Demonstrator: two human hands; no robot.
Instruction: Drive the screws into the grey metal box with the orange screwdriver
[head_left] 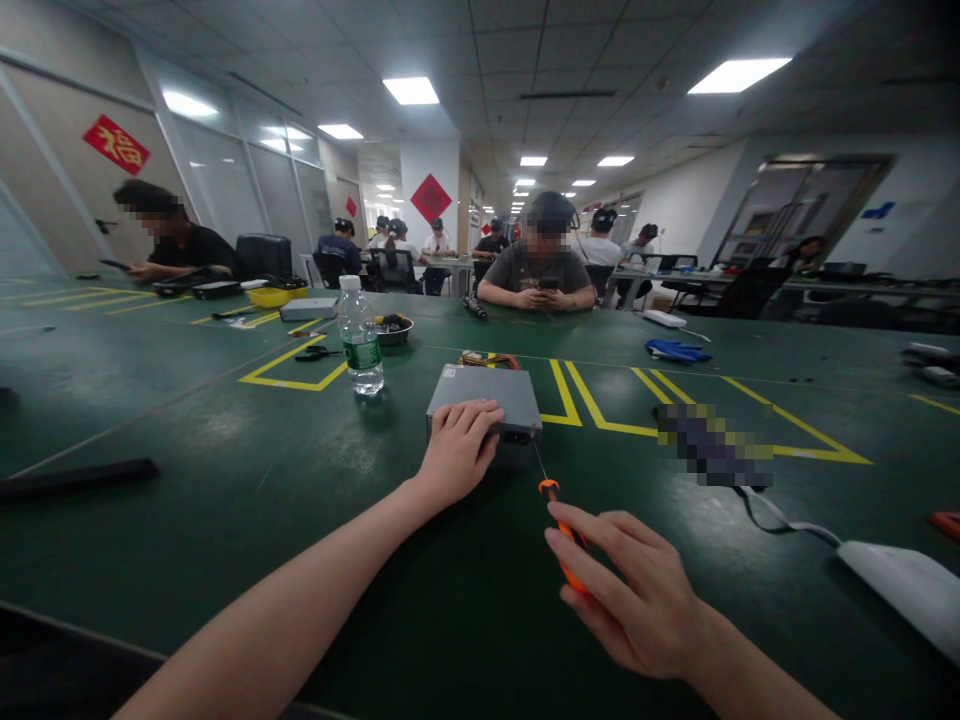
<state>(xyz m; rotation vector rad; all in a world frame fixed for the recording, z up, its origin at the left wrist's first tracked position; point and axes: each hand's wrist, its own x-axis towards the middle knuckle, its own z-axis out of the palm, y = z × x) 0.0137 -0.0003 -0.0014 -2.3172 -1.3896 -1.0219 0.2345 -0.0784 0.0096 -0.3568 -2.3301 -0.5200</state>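
Observation:
A grey metal computer power supply (487, 385) rests on the green table, its bundle of coloured wires (487, 360) coming out at the far side. My left hand (461, 445) grips its near left part, fingers across the top and thumb by the front face. The dark socket (516, 437) shows on that near face. My right hand (630, 585) holds an orange-and-black screwdriver (566, 545) by its handle, between thumb and fingers. The shaft points up and away, with its tip at the lower right corner of the near face; whether it sits in a screw is too small to tell.
A clear water bottle (361, 345) stands left of the power supply, near a metal bowl (394, 330). Blue gloves (677, 350), a blurred-out dark object (712, 447) and a white power strip (900, 585) lie rightward. Across the table a person (547, 265) holds a phone.

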